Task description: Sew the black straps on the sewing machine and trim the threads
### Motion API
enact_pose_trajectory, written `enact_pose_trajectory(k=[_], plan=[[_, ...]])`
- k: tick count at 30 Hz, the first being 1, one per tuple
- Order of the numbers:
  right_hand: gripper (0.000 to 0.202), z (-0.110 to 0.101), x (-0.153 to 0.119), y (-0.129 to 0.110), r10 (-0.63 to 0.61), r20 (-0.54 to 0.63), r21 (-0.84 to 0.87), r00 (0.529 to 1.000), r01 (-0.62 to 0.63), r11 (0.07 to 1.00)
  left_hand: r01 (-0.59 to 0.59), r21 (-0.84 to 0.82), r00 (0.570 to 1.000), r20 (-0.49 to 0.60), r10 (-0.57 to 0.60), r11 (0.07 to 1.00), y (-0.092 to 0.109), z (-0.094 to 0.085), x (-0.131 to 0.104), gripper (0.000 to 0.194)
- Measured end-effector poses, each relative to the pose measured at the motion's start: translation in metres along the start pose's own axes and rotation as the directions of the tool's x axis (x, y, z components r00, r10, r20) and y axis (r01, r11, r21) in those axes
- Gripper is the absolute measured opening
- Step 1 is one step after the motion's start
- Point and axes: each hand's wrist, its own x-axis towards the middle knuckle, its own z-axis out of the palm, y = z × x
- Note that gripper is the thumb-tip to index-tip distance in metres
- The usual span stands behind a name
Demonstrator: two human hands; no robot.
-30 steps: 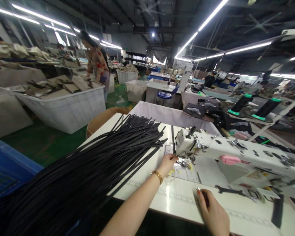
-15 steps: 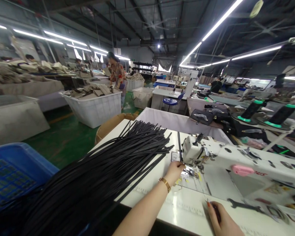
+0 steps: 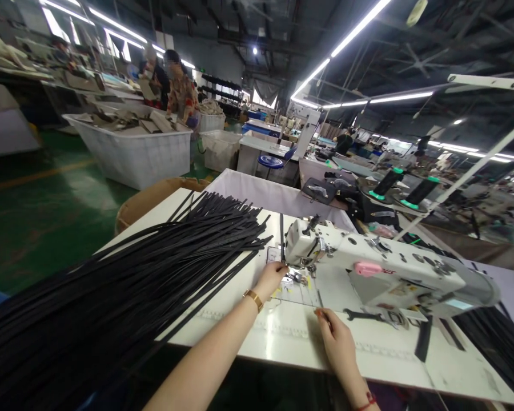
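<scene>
While straps (image 3: pixel 154 271) crowd the workshop table (image 3: pixel 293 345), left hand (image 3: pixel 271 278) and right hand (image 3: pixel 336 335) curl, grips unclear.

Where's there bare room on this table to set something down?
Bare tabletop, crossed by a ruler strip, shows between the left hand and right hand, and near the front-right corner, right of the black piece. Crowded: the left, under black strips, and around the wrench.

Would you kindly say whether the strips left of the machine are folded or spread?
Spread: the black strips cross the white table, far ends fanned out.
</scene>
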Motion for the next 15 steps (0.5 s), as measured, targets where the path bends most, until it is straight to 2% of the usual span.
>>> enact_pose_trajectory(k=[5, 8, 15], plan=[[0.027, 0.013, 0.028, -0.025, -0.151, -0.065, 0.099, 0.986, 0.157, 0.983, -0.035, 0.019, 0.999, -0.003, 0.035, 0.999, -0.003, -0.001, 0.003, 0.023], [0.029, 0.026, 0.051, -0.030, -0.198, -0.110, 0.178, 0.974, 0.215, 0.960, -0.036, 0.033, 0.999, 0.000, 0.036, 0.999, -0.005, -0.002, 0.005, 0.024], [0.037, 0.052, 0.092, -0.032, -0.170, -0.188, 0.255, 0.967, 0.215, 0.943, -0.012, 0.067, 1.000, 0.005, 0.012, 0.998, -0.010, -0.001, 0.009, 0.024]])
